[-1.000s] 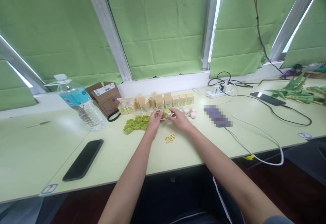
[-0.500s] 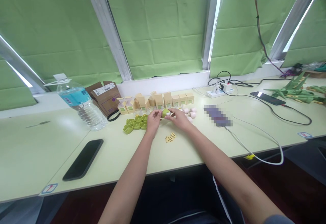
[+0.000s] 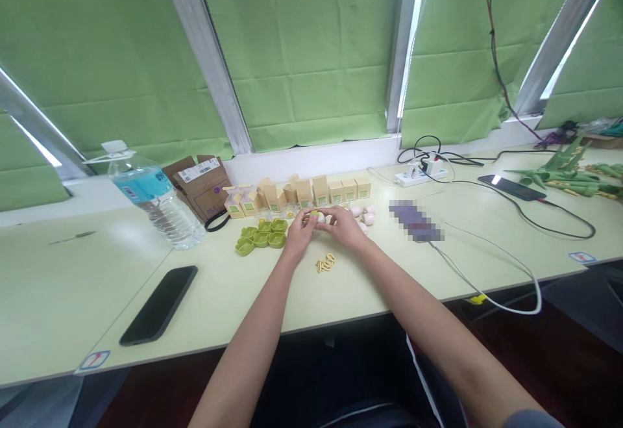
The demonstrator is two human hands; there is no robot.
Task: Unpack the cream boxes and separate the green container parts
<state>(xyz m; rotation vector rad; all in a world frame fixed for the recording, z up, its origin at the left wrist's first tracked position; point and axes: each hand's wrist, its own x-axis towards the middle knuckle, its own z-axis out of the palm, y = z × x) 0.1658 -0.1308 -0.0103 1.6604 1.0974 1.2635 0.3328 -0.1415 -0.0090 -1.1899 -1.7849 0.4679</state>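
Note:
Both of my hands meet over the desk in front of a row of small tan boxes [image 3: 321, 191]. My left hand [image 3: 299, 233] and my right hand [image 3: 342, 225] pinch together a small green and white piece [image 3: 316, 217] between their fingertips. Several green heart-shaped trays [image 3: 260, 236] lie just left of my left hand. Small pink and white pieces [image 3: 365, 215] sit right of my right hand. A little heap of yellow clips [image 3: 326, 263] lies on the desk below my hands.
A water bottle [image 3: 156, 204] and a brown carton [image 3: 202, 184] stand at the left, a black phone [image 3: 159, 304] nearer the desk's front edge. A power strip [image 3: 421, 175], cables [image 3: 501, 272], another phone [image 3: 511, 188] and green plastic plant parts [image 3: 569, 175] lie at the right.
My hands have closed in on each other and the green and white piece now sits lower, more covered by my fingers. Nothing else on the desk has moved.

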